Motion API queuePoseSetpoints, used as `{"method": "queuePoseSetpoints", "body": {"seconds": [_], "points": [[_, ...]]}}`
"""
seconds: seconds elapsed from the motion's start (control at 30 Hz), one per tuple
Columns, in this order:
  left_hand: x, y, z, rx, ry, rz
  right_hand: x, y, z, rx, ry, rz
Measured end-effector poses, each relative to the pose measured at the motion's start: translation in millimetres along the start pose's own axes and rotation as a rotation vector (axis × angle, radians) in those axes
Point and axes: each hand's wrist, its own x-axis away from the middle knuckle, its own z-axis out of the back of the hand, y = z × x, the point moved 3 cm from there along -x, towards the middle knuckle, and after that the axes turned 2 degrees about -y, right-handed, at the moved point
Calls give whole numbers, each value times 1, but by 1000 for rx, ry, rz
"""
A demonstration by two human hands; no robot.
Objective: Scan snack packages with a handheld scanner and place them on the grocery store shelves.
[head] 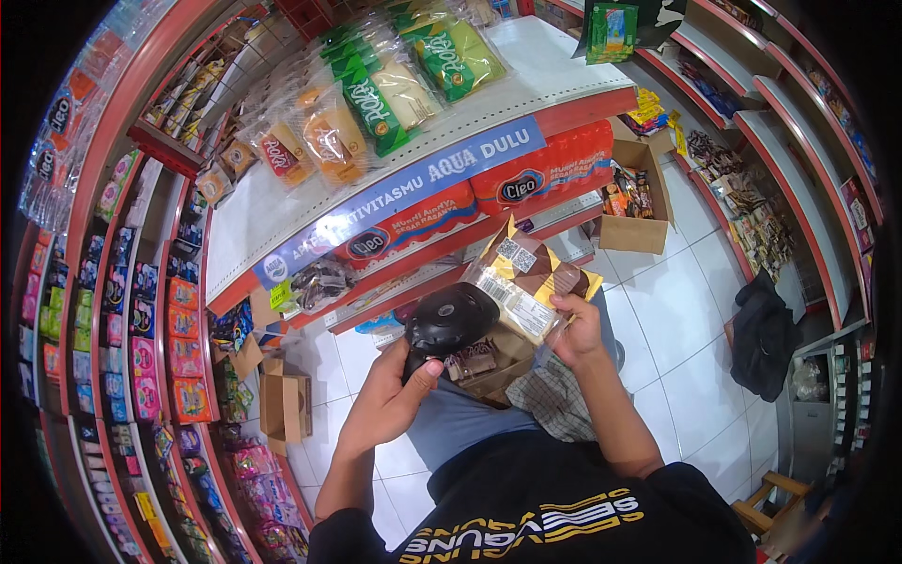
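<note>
My left hand (398, 391) grips the handle of a black handheld barcode scanner (451, 317), its thumb on the near side. With my right hand (578, 328) I hold a clear-wrapped bread package (530, 282) in brown and yellow by its right edge. The package's printed back, with a barcode, faces up beside the scanner's head. Below the package, a cardboard box (504, 377) in front of my legs contains more wrapped packages (472, 359). Wrapped breads in green (373, 106) and orange (335, 144) packaging lie on the white shelf ahead.
Under the shelf's top sit red-wrapped water packs (542, 169). An open carton of goods (634, 229) stands on the tiled floor at right, and another open carton (285, 405) at left. Stocked shelves flank both sides. A black cloth item (761, 338) is at right, above a wooden stool (771, 500).
</note>
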Motion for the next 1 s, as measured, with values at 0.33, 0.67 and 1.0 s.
{"method": "queuePoseSetpoints", "body": {"seconds": [0.33, 0.67, 1.0], "points": [[-5, 3, 7, -20, 51, -8, 0, 1, 2, 54, 67, 9], [-21, -16, 222, -886, 970, -334, 4, -27, -63, 236, -160, 185], [-89, -72, 331, -1212, 975, -14, -2, -58, -122, 1785, -352, 1334]]}}
